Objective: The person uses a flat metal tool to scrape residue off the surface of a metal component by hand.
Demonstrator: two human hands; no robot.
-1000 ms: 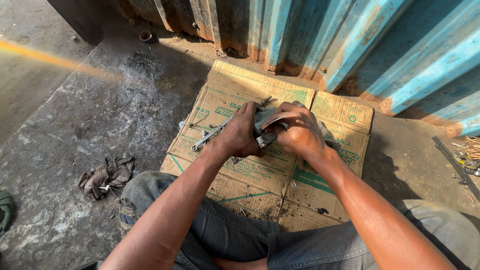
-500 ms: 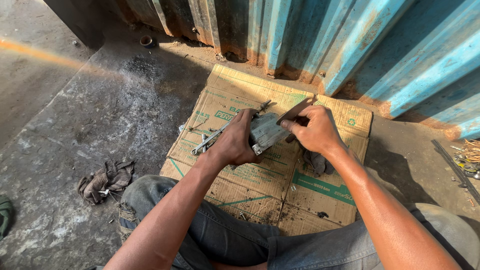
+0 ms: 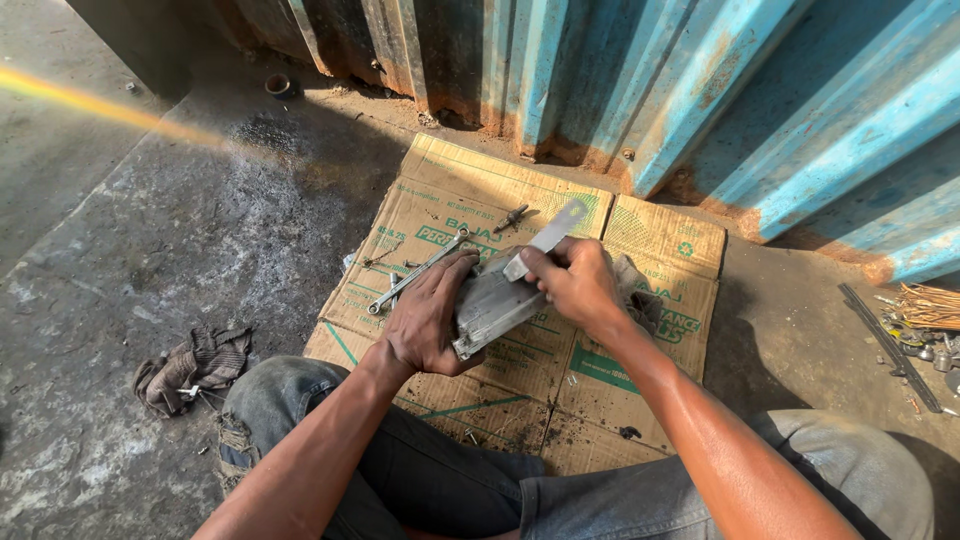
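My left hand (image 3: pixel 428 318) grips a grey, boxy metal part (image 3: pixel 492 305) and holds it just above a flattened cardboard sheet (image 3: pixel 450 205). My right hand (image 3: pixel 575 283) pinches a flat grey metal strip (image 3: pixel 548 238) whose lower end meets the top of the part; the strip points up and away to the right. A long silver wrench (image 3: pixel 415 271) lies on the cardboard just left of my left hand. A small dark tool (image 3: pixel 511 216) lies farther back on the cardboard. My jeans-clad legs frame the sheet's near edge.
A corrugated blue, rusty metal wall (image 3: pixel 700 90) stands close behind the cardboard. A crumpled dirty rag (image 3: pixel 190 365) lies on the concrete floor at left. Metal bits and a dark bar (image 3: pixel 890 345) lie at the right. A small round cap (image 3: pixel 277 85) sits near the wall.
My right hand came off the part, where both hands were clasped, and now holds the flat strip raised against its top. My left hand keeps its grip in the same place.
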